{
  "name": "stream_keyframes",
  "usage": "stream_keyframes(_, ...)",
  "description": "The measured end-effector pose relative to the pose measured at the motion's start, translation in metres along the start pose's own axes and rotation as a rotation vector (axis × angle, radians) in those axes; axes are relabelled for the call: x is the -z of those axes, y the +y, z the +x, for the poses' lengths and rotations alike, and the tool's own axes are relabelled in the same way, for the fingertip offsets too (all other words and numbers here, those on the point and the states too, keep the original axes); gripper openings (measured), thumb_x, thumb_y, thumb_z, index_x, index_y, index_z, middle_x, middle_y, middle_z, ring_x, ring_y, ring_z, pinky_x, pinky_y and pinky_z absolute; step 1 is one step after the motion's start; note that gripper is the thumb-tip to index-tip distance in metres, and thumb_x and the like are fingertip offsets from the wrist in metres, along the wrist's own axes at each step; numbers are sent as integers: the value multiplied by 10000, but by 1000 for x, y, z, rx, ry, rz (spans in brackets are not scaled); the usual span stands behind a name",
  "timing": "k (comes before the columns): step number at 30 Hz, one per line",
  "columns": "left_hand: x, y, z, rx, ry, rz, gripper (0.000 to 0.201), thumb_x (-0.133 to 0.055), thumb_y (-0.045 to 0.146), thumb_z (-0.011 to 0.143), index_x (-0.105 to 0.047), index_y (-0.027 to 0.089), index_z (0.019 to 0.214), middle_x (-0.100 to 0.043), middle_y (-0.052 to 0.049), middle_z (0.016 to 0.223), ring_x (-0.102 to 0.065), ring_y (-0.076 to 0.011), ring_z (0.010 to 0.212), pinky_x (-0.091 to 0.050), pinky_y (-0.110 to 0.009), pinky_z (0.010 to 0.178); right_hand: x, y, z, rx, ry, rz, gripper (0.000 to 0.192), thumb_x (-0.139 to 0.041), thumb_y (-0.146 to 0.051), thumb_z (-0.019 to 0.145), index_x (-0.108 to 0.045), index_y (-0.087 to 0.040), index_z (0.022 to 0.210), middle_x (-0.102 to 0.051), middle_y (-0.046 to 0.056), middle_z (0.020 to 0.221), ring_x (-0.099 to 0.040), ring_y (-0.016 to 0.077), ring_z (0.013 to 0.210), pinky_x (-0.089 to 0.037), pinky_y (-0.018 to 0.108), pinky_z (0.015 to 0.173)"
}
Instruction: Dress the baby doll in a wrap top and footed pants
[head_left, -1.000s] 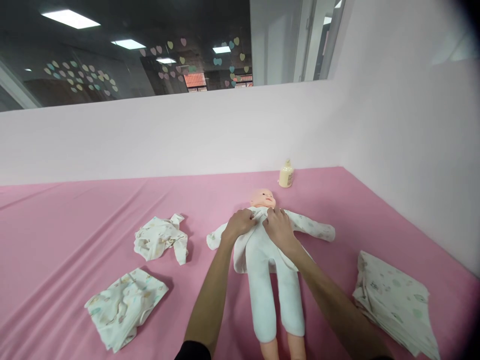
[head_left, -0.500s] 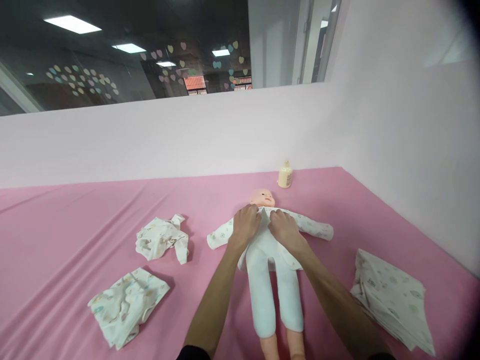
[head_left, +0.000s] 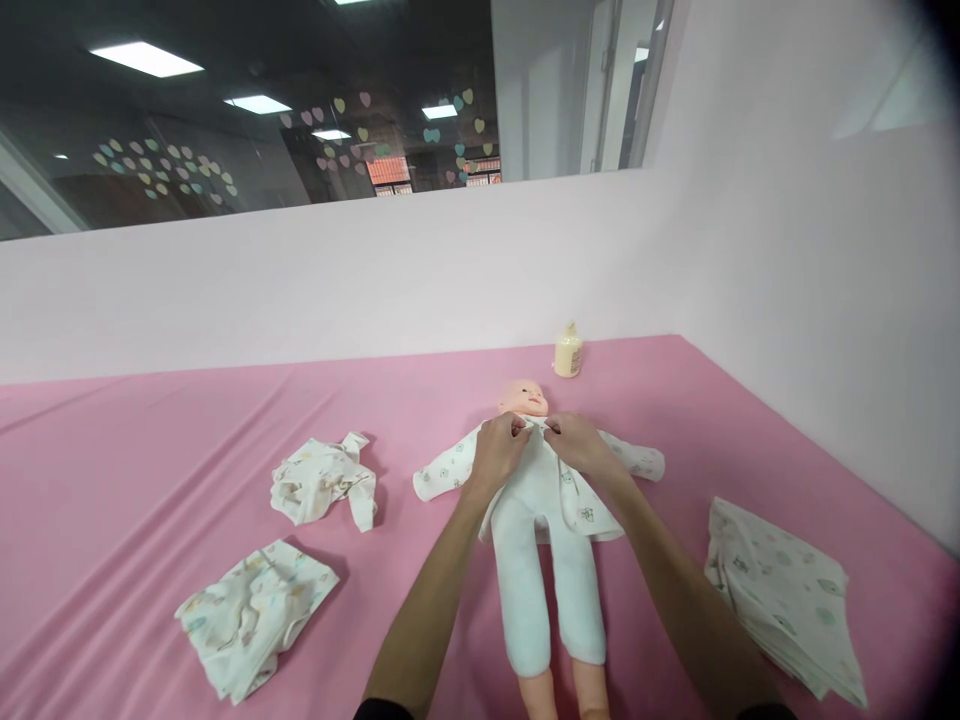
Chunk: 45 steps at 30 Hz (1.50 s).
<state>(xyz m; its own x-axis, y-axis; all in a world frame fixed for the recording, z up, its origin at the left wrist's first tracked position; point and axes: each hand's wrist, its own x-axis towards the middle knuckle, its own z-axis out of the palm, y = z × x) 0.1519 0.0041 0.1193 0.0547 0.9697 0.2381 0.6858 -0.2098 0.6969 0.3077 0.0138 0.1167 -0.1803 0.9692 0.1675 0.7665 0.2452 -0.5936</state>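
A baby doll (head_left: 525, 395) lies on its back on the pink sheet (head_left: 150, 450), head toward the wall, in a white printed top (head_left: 581, 510) and white leggings (head_left: 551, 580). My left hand (head_left: 499, 450) and my right hand (head_left: 574, 445) sit on its chest just under the chin. Each pinches one front edge of the top at the neckline, fingertips almost meeting. The doll's sleeved arms spread out to both sides.
A crumpled printed garment (head_left: 322, 485) and a folded one (head_left: 251, 615) lie left of the doll. A stack of folded printed cloths (head_left: 784, 600) sits at the right. A cream bottle (head_left: 568, 352) stands by the white wall behind the doll's head.
My hands have shifted from lying flat on the doll's chest to pinching the garment's front edges at the neck. The right flap of the top now lies spread further over the hip.
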Motion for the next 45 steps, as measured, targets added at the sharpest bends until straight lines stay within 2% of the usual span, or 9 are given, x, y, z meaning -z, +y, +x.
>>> stream_keyframes(9, -12, 6, 0, -47, 26, 22, 227, -561, 216, 858, -601, 180, 638, -639, -16, 658, -515, -143, 621, -284, -270, 596, -2, -3, 1, 1, 25, 126, 231, -402, -140, 793, -331, -202, 582, -346, -42, 576, -320, 104, 548, -197, 264, 528)
stream_keyframes(21, -17, 2, 2, -37, 29, -41, 146, -554, 160, 835, -668, 176, 745, -709, -36, 767, -566, -158, 681, -321, -272, 637, -6, -7, 0, 6, 57, 127, 220, -419, -162, 822, -489, -197, 617, -494, -19, 618, -424, 137, 613, -254, 270, 572)
stream_keyframes(25, -20, -1, 4, -35, 25, -74, 173, -529, 143, 828, -635, 172, 695, -706, -40, 759, -556, -155, 666, -316, -271, 633, -9, -8, -2, -6, 123, 41, 215, -430, -165, 845, -621, -191, 750, -623, 40, 808, -548, 183, 834, -348, 274, 695)
stream_keyframes(28, -23, -2, 4, -36, 39, -105, 169, -524, 139, 813, -614, 174, 675, -695, -34, 733, -545, -150, 651, -307, -268, 628, -14, -9, -3, -46, 178, -29, 249, -435, -184, 876, -680, -181, 917, -651, 92, 982, -567, 221, 980, -378, 305, 797)
stream_keyframes(32, -27, -3, 5, -33, 68, -145, 184, -521, 165, 811, -580, 172, 637, -664, -26, 689, -510, -138, 627, -289, -268, 617, -19, -12, -6, -62, 242, -54, 252, -448, -192, 895, -679, -168, 992, -641, 112, 1097, -568, 235, 1042, -388, 315, 836)
stream_keyframes(35, -30, -4, 5, -20, 80, -176, 195, -499, 161, 800, -548, 173, 612, -619, -6, 641, -461, -125, 601, -267, -268, 599, -19, -16, -7, -61, 222, -67, 248, -427, -171, 910, -670, -166, 954, -671, 94, 1024, -594, 220, 959, -384, 301, 778)
stream_keyframes(38, -32, -7, 6, -11, 106, -222, 205, -483, 161, 785, -492, 174, 581, -541, 19, 584, -399, -112, 577, -253, -263, 581, -18, -20, -10, -27, 185, -83, 260, -397, -160, 937, -655, -171, 909, -687, 79, 954, -603, 201, 884, -369, 287, 725)
stream_keyframes(41, -32, -10, 7, 20, 121, -323, 228, -505, 213, 781, -455, 173, 562, -477, 31, 560, -371, -105, 571, -254, -253, 561, -17, -22, -14, 62, 167, -104, 291, -361, -138, 957, -639, -171, 879, -687, 77, 970, -605, 188, 895, -378, 277, 748)
stream_keyframes(45, -33, -12, 8, 45, 95, -491, 241, -552, 295, 774, -480, 167, 582, -493, 26, 597, -391, -100, 583, -272, -235, 544, -15, -22, -20, 153, 147, -124, 324, -327, -101, 960, -645, -158, 983, -688, 91, 1037, -613, 189, 968, -406, 273, 827)
